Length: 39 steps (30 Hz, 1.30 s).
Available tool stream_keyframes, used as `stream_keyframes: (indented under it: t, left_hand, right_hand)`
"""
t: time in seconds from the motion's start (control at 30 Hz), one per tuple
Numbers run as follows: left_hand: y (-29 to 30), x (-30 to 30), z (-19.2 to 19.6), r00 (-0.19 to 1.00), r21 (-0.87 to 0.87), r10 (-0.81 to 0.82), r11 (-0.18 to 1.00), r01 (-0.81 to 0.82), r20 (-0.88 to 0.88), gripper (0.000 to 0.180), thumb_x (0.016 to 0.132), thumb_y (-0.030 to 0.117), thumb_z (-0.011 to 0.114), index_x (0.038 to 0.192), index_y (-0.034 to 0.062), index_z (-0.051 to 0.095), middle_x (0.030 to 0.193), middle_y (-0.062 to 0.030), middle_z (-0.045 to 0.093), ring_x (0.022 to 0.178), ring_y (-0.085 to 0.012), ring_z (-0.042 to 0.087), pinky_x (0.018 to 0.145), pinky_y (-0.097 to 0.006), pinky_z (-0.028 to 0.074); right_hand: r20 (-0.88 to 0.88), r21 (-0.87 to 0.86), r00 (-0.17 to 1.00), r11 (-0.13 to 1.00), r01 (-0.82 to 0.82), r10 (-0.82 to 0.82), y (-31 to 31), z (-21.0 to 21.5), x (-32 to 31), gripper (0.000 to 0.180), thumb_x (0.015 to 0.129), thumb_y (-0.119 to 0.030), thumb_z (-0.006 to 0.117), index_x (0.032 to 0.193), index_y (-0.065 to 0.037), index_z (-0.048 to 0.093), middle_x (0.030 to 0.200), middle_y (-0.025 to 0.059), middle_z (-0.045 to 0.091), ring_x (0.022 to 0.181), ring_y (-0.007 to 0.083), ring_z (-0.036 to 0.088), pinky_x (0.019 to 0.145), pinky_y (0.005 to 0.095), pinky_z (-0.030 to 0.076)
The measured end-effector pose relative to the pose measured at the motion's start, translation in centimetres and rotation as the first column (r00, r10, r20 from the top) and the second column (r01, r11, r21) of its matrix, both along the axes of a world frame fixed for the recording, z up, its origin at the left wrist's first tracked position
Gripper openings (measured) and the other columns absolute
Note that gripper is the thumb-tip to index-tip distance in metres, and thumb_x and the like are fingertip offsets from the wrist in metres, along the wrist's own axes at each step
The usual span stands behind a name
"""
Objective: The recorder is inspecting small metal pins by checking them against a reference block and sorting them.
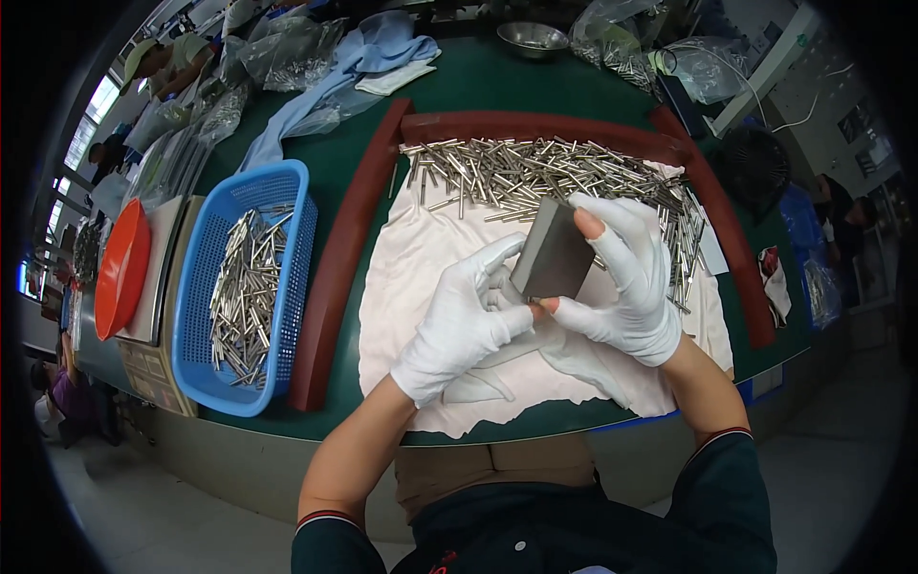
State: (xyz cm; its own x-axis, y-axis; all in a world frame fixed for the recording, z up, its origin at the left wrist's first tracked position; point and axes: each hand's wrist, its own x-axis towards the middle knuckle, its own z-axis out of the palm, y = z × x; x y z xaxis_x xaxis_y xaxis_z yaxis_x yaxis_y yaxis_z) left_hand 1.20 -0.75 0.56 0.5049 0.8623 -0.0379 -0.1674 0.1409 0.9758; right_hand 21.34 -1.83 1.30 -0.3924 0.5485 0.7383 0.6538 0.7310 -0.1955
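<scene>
A dark grey rectangular block (557, 253) is held up and tilted between my two hands, above a pale pink cloth (402, 287). My left hand (464, 320), in a white glove, grips its left side and lower end. From the right, my right hand (626, 282) closes on it, with fingers at the top corner and another at the bottom; bare fingertips poke out of its white glove. Just beyond the block, a heap of shiny metal pins (535, 172) spreads over the cloth's far part and down its right side.
Dark red padded bars (335, 277) border the cloth on the left, back and right. To the left stands a blue plastic basket (301, 230) of metal pins, beside a red-orange dish (122, 270). A metal bowl (532, 38), a blue cloth (368, 62) and plastic bags (287, 53) lie farther back.
</scene>
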Motion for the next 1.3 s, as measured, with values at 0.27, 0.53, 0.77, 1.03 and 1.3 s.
stream_keyframes:
  t: [0.27, 0.53, 0.77, 1.03, 1.3]
  left_hand:
    - [0.4, -0.7, -0.7, 0.999, -0.071, 0.030, 0.997, -0.032, -0.038, 0.064, 0.078, -0.005, 0.068, 0.138, -0.0039, 0.046, 0.076, -0.0009, 0.060, 0.067, -0.0022, 0.056, 0.060, -0.018, 0.047]
    - [0.5, -1.3, 0.1, 0.998, -0.100, 0.056, 0.993, -0.059, -0.027, 0.068, 0.081, -0.003, 0.071, 0.142, -0.0028, 0.041, 0.075, -0.0013, 0.058, 0.068, -0.0042, 0.059, 0.059, -0.018, 0.046]
    - [0.4, -1.2, -0.4, 0.999, -0.118, 0.026, 0.993, -0.028, -0.019, 0.067, 0.083, -0.004, 0.069, 0.143, -0.0022, 0.040, 0.076, -0.0006, 0.058, 0.069, -0.0063, 0.061, 0.061, -0.019, 0.046]
    - [0.5, -1.1, -0.6, 1.000, -0.124, 0.025, 0.992, -0.025, -0.002, 0.066, 0.083, -0.004, 0.069, 0.143, -0.0017, 0.041, 0.077, 0.0003, 0.058, 0.070, -0.0056, 0.060, 0.061, -0.019, 0.045]
    - [0.5, -1.1, -0.5, 0.999, -0.112, 0.019, 0.993, -0.023, -0.040, 0.066, 0.082, -0.005, 0.068, 0.143, -0.0004, 0.043, 0.078, 0.0009, 0.057, 0.068, -0.0041, 0.056, 0.060, -0.019, 0.045]
  right_hand:
    - [0.037, 0.000, 0.995, 0.996, 0.090, -0.089, -0.1, 0.4, 0.8, 0.087, 0.053, -0.018, 0.082, 0.134, -0.010, 0.053, 0.127, 0.0104, 0.054, 0.106, 0.0306, 0.051, 0.087, 0.0415, 0.044]
    - [0.123, -0.025, 0.987, 0.994, 0.105, -0.102, 0.6, 0.4, 2.4, 0.084, 0.052, -0.016, 0.080, 0.132, -0.010, 0.055, 0.124, 0.0084, 0.055, 0.105, 0.0301, 0.052, 0.087, 0.0414, 0.045]
    - [0.035, -0.021, 0.993, 0.994, 0.110, -0.109, 0.7, -0.1, 1.8, 0.085, 0.053, -0.017, 0.081, 0.133, -0.008, 0.053, 0.123, 0.0105, 0.056, 0.106, 0.0309, 0.052, 0.090, 0.0415, 0.044]
    - [0.020, -0.061, 0.993, 0.991, 0.119, -0.118, 0.3, 0.0, 1.4, 0.084, 0.056, -0.018, 0.082, 0.134, -0.007, 0.052, 0.123, 0.0112, 0.055, 0.107, 0.0306, 0.052, 0.090, 0.0406, 0.044]
    - [0.008, -0.058, 0.994, 0.993, 0.108, -0.107, 0.2, 0.0, 1.2, 0.085, 0.057, -0.020, 0.082, 0.135, -0.007, 0.051, 0.125, 0.0115, 0.055, 0.106, 0.0305, 0.052, 0.091, 0.0409, 0.044]
